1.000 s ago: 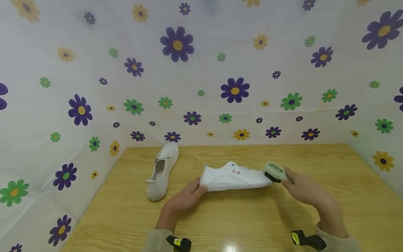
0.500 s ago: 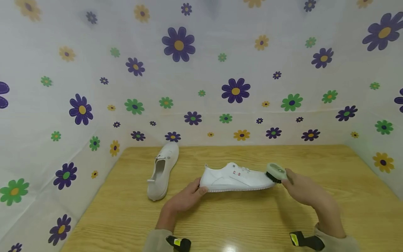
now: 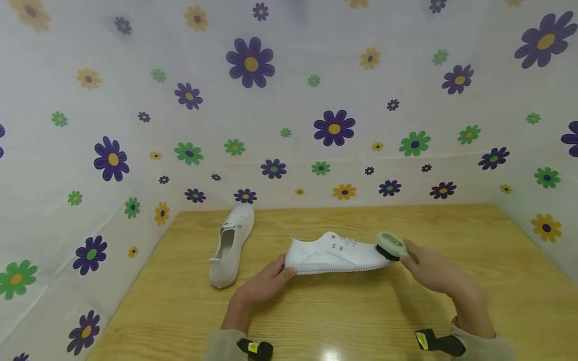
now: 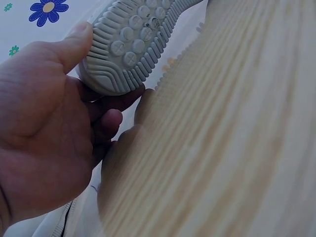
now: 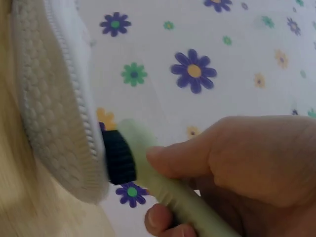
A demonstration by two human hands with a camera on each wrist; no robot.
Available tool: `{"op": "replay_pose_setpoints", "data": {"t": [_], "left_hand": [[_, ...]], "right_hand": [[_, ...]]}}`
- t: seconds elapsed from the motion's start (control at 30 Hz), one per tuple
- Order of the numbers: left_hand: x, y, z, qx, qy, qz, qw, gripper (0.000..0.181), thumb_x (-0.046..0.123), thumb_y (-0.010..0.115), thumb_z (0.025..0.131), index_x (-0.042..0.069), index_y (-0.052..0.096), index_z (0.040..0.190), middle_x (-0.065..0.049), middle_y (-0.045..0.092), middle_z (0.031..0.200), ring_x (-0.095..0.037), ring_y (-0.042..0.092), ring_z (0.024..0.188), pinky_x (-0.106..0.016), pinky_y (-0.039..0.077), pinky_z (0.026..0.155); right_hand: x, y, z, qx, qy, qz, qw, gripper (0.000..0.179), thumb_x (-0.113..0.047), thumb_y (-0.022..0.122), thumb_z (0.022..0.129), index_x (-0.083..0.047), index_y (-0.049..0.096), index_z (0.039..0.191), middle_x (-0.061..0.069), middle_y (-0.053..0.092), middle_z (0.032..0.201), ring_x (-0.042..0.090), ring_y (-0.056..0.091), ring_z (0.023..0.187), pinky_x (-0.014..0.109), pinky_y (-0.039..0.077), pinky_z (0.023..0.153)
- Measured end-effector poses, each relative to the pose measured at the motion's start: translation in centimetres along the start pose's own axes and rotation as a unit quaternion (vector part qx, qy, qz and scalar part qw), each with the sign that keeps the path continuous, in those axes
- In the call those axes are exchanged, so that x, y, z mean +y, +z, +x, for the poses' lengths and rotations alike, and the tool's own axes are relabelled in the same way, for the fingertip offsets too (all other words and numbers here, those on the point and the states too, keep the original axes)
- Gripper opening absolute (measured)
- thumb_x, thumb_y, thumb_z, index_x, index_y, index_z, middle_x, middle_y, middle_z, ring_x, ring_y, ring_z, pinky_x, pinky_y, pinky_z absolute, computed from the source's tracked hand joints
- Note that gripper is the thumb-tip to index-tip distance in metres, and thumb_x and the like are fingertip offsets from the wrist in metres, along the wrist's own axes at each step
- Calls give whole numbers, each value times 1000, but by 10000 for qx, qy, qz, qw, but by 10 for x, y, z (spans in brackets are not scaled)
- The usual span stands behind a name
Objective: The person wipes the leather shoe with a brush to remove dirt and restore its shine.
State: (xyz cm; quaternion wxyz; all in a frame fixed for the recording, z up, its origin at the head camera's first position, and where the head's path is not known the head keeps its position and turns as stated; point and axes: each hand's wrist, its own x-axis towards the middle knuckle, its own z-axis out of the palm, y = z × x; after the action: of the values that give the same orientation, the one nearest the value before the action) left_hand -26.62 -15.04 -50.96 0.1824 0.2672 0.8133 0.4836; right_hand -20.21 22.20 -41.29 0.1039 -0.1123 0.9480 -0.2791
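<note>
A white shoe with small red letters on its side is held above the table, toe to the right. My left hand grips its heel; in the left wrist view the thumb lies against the ridged sole and the fingers curl below the heel. My right hand grips the handle of a pale green brush, whose dark bristles are at the shoe's toe. In the right wrist view the thumb presses along the brush's handle.
A second white shoe lies on the wooden table at the left, opening upward. A white flowered sheet rises behind the table and along both sides.
The brush shifts slightly left over the toe along with my right hand, as the whole view drifts a little. Both grips stay the same.
</note>
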Motion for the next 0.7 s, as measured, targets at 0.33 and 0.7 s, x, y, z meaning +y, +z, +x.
{"op": "replay_pose_setpoints", "data": {"t": [0.33,0.7], "left_hand": [[-2,-3,-2,-66,8,-34,10000,62,32,40,108,1,17,157,-18,24,160,-32,18,149,-52,16,119],[0,-4,-2,-77,-19,76,9999,62,33,41,108,3,19,157,-19,24,160,-33,18,149,-52,17,119]], "right_hand": [[7,-2,-2,-246,-240,406,9986,60,-24,45,107,15,27,148,40,41,142,54,44,128,65,40,98],[0,2,0,-407,-508,700,9954,62,-31,46,107,11,30,149,36,41,145,52,41,132,62,39,102]]}}
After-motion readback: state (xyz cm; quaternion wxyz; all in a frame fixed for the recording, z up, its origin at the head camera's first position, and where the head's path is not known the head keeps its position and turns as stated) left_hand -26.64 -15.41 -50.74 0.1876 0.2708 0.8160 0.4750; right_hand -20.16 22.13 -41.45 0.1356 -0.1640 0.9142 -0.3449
